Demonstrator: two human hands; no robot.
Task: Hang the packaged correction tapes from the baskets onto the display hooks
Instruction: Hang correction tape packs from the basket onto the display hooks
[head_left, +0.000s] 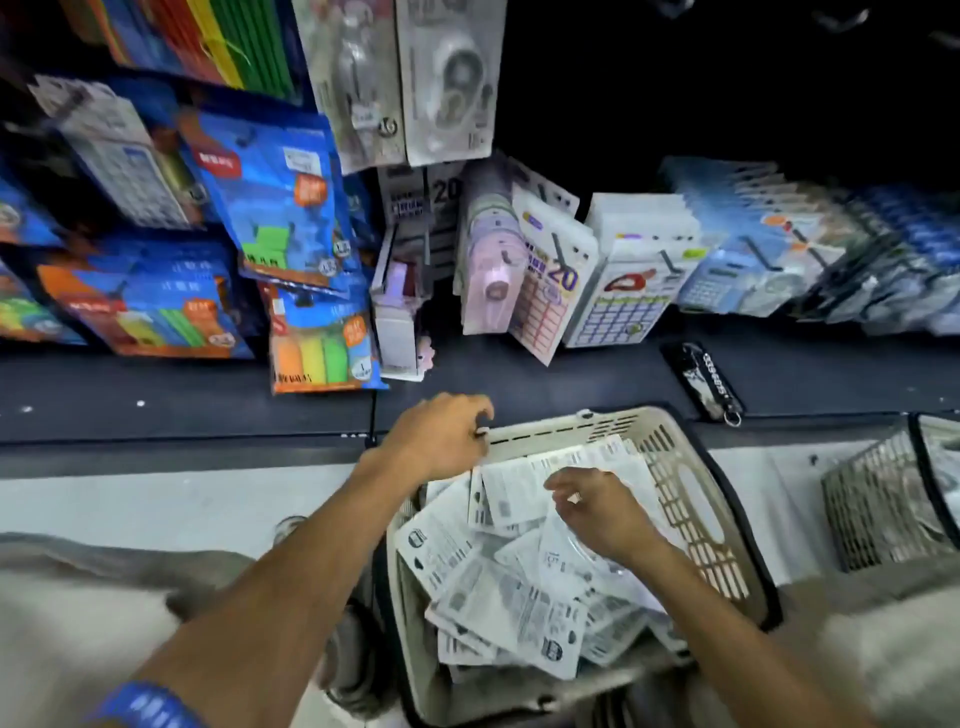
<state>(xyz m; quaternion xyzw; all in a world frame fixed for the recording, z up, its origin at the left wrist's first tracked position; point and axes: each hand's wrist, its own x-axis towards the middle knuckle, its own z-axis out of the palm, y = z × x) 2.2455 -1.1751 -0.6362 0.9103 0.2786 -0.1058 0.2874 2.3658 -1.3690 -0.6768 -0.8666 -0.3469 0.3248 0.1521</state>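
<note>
Both bare arms reach forward and down into a beige plastic basket (691, 499) with slotted, grid-like walls and a dark rim. The left hand (441, 441) is at the basket's far left corner, knuckles up, fingers curled in a narrow grip on the top edge of a flat white packet (511, 491). The right hand (597, 512) hovers over the pile, palm down, fingers bent and loosely pinched together; whether its grip holds a packet cannot be told. A blue band (148, 704) circles the left forearm.

The basket is filled with packaged correction tapes (498, 597): thin, glossy, rectangular cards, white with grey print, lying overlapped and tilted at all angles. A second basket (878, 509), grey wire mesh, stands well apart to the right.

Beyond the basket runs a dark shelf (156, 395). Above it, hooks carry hanging goods: blue and orange packs of bright sticky notes (322, 343), pastel label sheets (545, 291), and two grey blister-packed correction tapes (449, 83) hung at the top.
</note>
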